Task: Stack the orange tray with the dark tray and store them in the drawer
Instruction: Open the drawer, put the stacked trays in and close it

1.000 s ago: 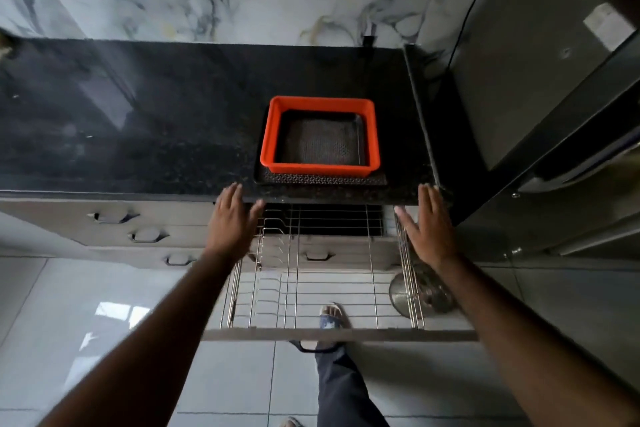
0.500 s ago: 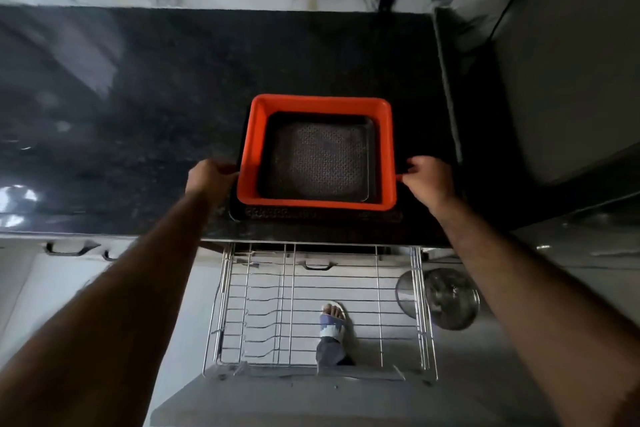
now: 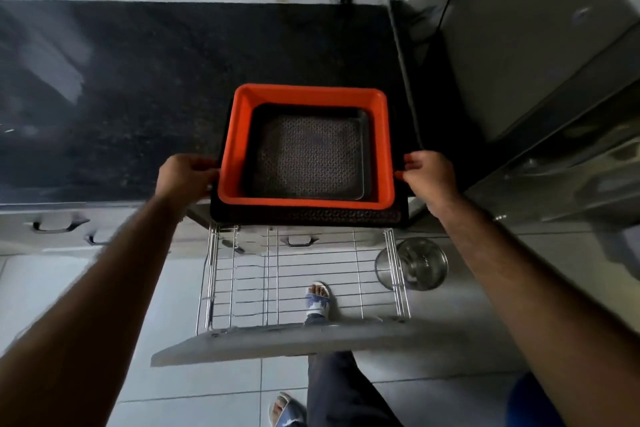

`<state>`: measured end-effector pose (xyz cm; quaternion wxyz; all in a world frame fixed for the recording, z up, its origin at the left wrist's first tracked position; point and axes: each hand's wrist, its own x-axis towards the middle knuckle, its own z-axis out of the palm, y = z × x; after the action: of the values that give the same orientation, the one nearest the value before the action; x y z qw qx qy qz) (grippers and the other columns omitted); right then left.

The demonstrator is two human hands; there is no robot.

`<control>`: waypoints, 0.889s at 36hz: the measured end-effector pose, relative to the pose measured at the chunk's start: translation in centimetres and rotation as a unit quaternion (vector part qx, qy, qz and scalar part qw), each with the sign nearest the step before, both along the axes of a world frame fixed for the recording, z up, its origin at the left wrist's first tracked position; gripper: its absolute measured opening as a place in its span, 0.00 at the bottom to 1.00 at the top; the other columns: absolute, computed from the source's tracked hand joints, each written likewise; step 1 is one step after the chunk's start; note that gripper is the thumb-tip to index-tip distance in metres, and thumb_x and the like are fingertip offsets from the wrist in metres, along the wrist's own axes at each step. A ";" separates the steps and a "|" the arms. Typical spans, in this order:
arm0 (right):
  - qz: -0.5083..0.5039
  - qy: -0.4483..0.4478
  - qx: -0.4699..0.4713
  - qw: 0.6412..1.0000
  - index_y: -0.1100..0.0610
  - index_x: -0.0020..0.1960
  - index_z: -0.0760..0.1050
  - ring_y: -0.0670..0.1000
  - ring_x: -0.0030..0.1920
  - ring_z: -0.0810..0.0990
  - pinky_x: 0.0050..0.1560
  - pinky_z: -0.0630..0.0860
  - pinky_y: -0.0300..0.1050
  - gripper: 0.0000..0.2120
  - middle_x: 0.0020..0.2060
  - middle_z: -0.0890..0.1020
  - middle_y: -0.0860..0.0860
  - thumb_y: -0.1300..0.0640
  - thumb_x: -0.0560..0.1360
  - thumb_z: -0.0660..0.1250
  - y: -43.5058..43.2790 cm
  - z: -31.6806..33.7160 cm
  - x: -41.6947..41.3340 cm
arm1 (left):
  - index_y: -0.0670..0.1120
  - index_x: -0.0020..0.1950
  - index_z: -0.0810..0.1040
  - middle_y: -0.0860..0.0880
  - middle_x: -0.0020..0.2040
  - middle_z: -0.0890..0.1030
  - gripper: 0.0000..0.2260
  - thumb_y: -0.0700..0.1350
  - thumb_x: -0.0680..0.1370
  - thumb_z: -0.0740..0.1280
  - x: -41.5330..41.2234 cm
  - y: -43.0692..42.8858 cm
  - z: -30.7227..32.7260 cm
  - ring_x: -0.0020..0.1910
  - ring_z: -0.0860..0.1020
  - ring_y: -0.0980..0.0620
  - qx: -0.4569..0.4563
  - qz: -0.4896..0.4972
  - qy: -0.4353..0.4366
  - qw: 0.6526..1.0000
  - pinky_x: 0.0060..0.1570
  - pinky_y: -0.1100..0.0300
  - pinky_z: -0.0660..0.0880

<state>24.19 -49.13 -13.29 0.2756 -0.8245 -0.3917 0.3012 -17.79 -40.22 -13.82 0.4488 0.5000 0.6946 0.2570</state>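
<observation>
The orange tray point(image 3: 232, 149) sits nested inside the larger dark perforated tray point(image 3: 311, 217), and the stack overhangs the front edge of the black counter point(image 3: 121, 97). My left hand point(image 3: 183, 173) grips the stack's left side. My right hand point(image 3: 427, 173) grips its right side. Directly below, the wire-rack drawer point(image 3: 304, 284) stands pulled out, with its grey front panel point(image 3: 277, 340) nearest me.
A steel lidded pot point(image 3: 419, 263) stands on the floor right of the drawer. A tall grey appliance point(image 3: 536, 62) borders the counter on the right. Closed drawers with handles point(image 3: 55, 224) lie to the left. My sandalled foot point(image 3: 317, 302) shows through the rack.
My hands rose from the drawer's sides to the stacked trays, took hold of both sides, and drew the stack toward me over the counter edge.
</observation>
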 end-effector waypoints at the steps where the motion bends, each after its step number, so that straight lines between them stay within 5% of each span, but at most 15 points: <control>1: -0.002 0.004 0.000 1.000 0.60 0.59 0.82 0.52 0.46 0.85 0.51 0.83 0.48 0.19 0.47 0.87 0.55 0.66 0.68 0.75 -1.8 -0.1 -0.3 | 0.53 0.41 0.86 0.50 0.36 0.87 0.08 0.39 0.68 0.77 -0.3 -1.8 0.2 0.33 0.85 0.52 -0.001 0.000 -0.012 1.000 0.36 0.56 0.82; 3: -0.008 0.008 -0.008 1.000 0.60 0.57 0.83 0.50 0.42 0.85 0.46 0.83 0.46 0.18 0.43 0.87 0.52 0.66 0.67 0.76 -5.4 -0.5 -1.1 | 0.50 0.41 0.86 0.47 0.36 0.86 0.08 0.37 0.69 0.76 -1.1 -5.5 0.3 0.33 0.83 0.49 -0.018 -0.005 -0.043 0.999 0.36 0.53 0.83; 8: -0.004 0.069 -0.047 0.997 0.58 0.54 0.84 0.55 0.49 0.86 0.58 0.82 0.57 0.15 0.47 0.88 0.55 0.67 0.68 0.76 -14.0 -2.4 -3.4 | 0.44 0.43 0.84 0.42 0.40 0.83 0.05 0.34 0.73 0.73 -3.5 -14.2 -0.7 0.31 0.83 0.54 -0.048 -0.016 -0.086 0.995 0.30 0.59 0.81; 18: -0.014 0.083 -0.092 0.992 0.58 0.55 0.83 0.51 0.48 0.85 0.48 0.81 0.42 0.14 0.46 0.87 0.52 0.67 0.71 0.74 -20.3 -5.2 -5.8 | 0.40 0.50 0.85 0.39 0.43 0.85 0.06 0.35 0.73 0.73 -4.9 -20.7 -5.1 0.37 0.83 0.46 -0.086 -0.001 -0.061 0.994 0.34 0.55 0.83; 23: -0.018 0.076 -0.100 0.992 0.57 0.57 0.81 0.39 0.39 0.79 0.31 0.69 0.26 0.15 0.45 0.85 0.48 0.67 0.72 0.73 -17.9 -7.6 -4.9 | 0.39 0.52 0.84 0.38 0.43 0.84 0.08 0.34 0.73 0.72 -4.3 -18.7 -7.7 0.36 0.82 0.46 -0.111 -0.001 -0.061 0.992 0.39 0.48 0.84; 27: 0.003 0.049 -0.133 0.990 0.59 0.57 0.81 0.51 0.49 0.84 0.42 0.78 0.38 0.15 0.50 0.86 0.53 0.67 0.72 0.73 -15.0 -11.1 -3.7 | 0.43 0.47 0.85 0.39 0.41 0.85 0.07 0.34 0.71 0.74 -3.5 -16.6 -10.5 0.34 0.84 0.48 -0.136 0.003 -0.047 0.990 0.36 0.49 0.83; 32: 0.022 0.045 -0.180 0.982 0.59 0.57 0.80 0.55 0.53 0.85 0.58 0.82 0.56 0.14 0.51 0.86 0.55 0.68 0.73 0.72 -11.9 -16.9 -2.1 | 0.45 0.42 0.86 0.42 0.40 0.86 0.08 0.33 0.71 0.73 -1.7 -14.8 -15.3 0.36 0.85 0.43 -0.174 0.025 -0.034 0.984 0.38 0.45 0.84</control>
<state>22.12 -60.98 -30.16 0.1334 -0.8373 -0.3363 0.4099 -19.45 -55.05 -29.12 0.5454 0.3880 0.7254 0.1605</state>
